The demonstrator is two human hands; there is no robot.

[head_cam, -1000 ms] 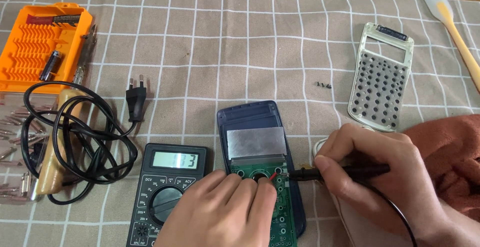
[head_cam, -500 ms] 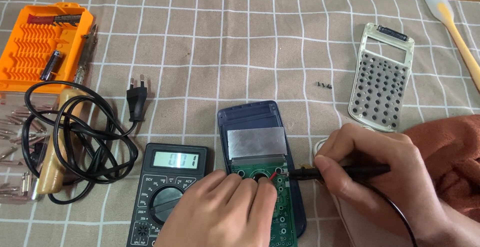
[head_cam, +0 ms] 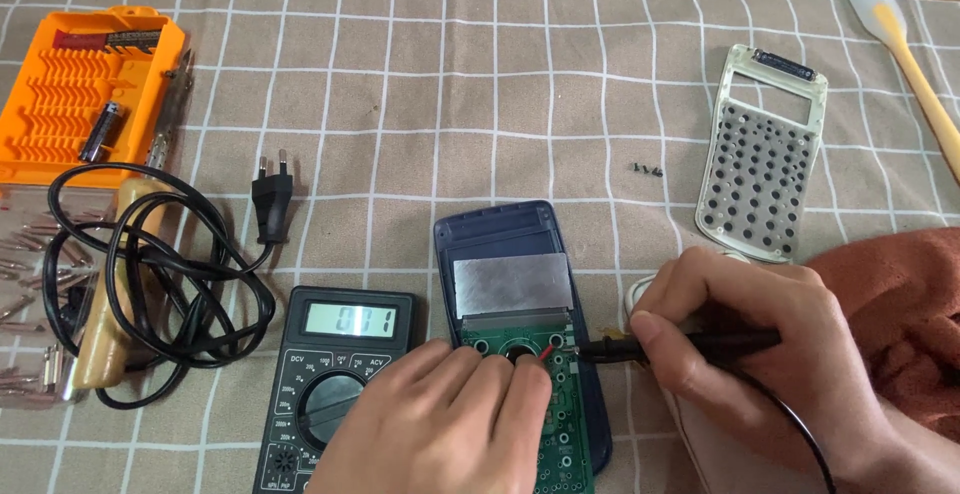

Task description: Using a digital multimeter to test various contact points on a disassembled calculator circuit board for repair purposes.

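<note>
An opened dark blue calculator body point(head_cam: 505, 239) lies near the front of the cloth, its green circuit board point(head_cam: 563, 434) and a silver screen panel point(head_cam: 512, 285) exposed. My left hand point(head_cam: 440, 424) rests on the board, fingers closed, with a thin red lead at the fingertips; what it holds is hidden. My right hand point(head_cam: 750, 354) grips a black probe point(head_cam: 680, 346) lying flat, its tip touching the board's right edge. A black multimeter point(head_cam: 335, 374) with a lit display sits left of the calculator.
At the left lie an orange bit case point(head_cam: 85, 94), a wooden-handled soldering iron point(head_cam: 115, 284) with coiled black cord and plug point(head_cam: 272, 199). A white calculator front cover point(head_cam: 765, 149), tiny screws point(head_cam: 647, 168), a spatula point(head_cam: 905, 44) and an orange cloth point(head_cam: 900, 304) are to the right.
Both hands and the probe stay in place. Only the multimeter's display reading has changed.
</note>
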